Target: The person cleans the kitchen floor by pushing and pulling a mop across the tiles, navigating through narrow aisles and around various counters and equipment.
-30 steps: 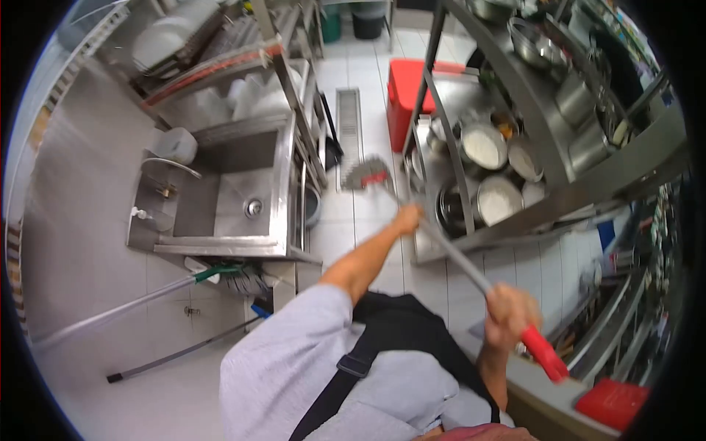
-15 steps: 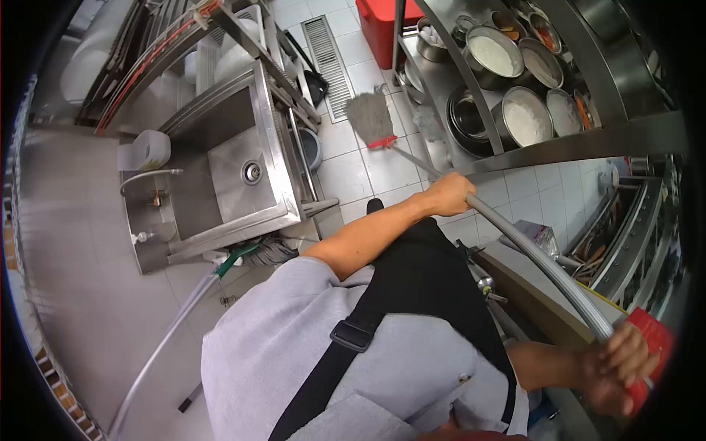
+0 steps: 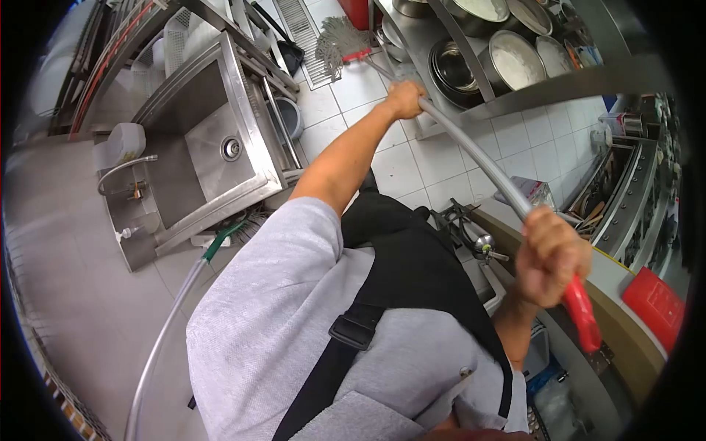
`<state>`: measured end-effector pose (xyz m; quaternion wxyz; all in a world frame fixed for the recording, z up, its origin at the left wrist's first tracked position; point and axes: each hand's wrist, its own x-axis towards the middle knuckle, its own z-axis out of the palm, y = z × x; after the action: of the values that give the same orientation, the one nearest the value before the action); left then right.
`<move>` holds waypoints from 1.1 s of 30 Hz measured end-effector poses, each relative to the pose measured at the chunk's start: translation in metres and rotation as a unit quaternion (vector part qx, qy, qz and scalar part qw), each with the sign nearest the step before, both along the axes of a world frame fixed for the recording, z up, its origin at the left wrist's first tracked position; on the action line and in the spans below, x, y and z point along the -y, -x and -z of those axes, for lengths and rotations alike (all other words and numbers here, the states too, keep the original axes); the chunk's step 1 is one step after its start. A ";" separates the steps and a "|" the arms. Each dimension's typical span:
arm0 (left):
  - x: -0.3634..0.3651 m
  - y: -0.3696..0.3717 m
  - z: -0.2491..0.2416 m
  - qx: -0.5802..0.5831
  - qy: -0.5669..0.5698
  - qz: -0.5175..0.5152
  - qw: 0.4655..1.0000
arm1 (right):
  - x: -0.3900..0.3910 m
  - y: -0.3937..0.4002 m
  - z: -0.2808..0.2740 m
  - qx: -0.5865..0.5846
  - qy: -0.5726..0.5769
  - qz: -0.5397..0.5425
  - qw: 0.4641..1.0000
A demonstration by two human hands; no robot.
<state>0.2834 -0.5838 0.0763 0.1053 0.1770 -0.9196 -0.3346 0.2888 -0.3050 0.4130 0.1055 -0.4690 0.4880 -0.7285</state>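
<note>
Grey mop [image 3: 478, 156]: one, in two hands [image 3: 405, 98] [image 3: 551, 257]

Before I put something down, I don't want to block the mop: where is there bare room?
Bare: the sink basin, and floor tiles between sink and steel shelf, nearer than the mop head. Crowded: that shelf, packed with pots.

Gry shirt [image 3: 257, 294], blk apron [image 3: 412, 272] w/ buckle [image 3: 353, 332]

A commercial-looking kitchen: deep steel sink [image 3: 209, 151], floor drain grate [image 3: 297, 23], pots [image 3: 450, 67] near a steel shelf's [image 3: 418, 42] edge.
</note>
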 end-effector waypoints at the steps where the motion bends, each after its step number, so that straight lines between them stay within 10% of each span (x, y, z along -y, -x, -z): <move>1: -0.018 -0.001 -0.007 -0.004 0.005 0.035 0.999 | -0.019 0.006 -0.014 -0.007 -0.006 -0.018 1.000; 7: -0.180 0.002 -0.075 -0.008 -0.069 0.192 0.979 | -0.162 0.049 -0.122 0.046 -0.044 -0.028 0.998; 12: -0.337 -0.001 -0.083 -0.035 -0.175 0.379 0.908 | -0.327 0.069 -0.209 -0.032 0.072 0.261 0.962; 14: -0.361 -0.007 -0.092 0.018 -0.195 0.395 0.898 | -0.325 0.081 -0.224 -0.097 -0.034 -0.196 0.975; 19: -0.350 -0.023 -0.069 0.014 -0.143 0.328 0.934 | -0.351 0.076 -0.157 0.035 0.198 -0.130 0.971; 21: -0.321 -0.032 -0.041 0.008 -0.134 0.286 0.949 | -0.366 0.077 -0.111 -0.061 0.160 0.133 0.976; 23: -0.282 -0.041 -0.024 -0.009 -0.105 0.224 0.969 | -0.332 0.075 -0.078 -0.067 0.140 0.128 0.980; 26: -0.220 -0.059 0.006 0.088 -0.047 0.099 0.990 | -0.256 0.054 -0.038 0.148 0.150 -0.171 0.962; 33: -0.277 -0.064 0.015 0.148 -0.020 0.060 0.987 | -0.311 0.081 -0.028 0.167 0.063 -0.089 0.980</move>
<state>0.3473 -0.3068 0.0609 -0.0559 0.1715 -0.9271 -0.3286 0.2075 0.0063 0.4410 0.2200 -0.3876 0.3733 -0.8136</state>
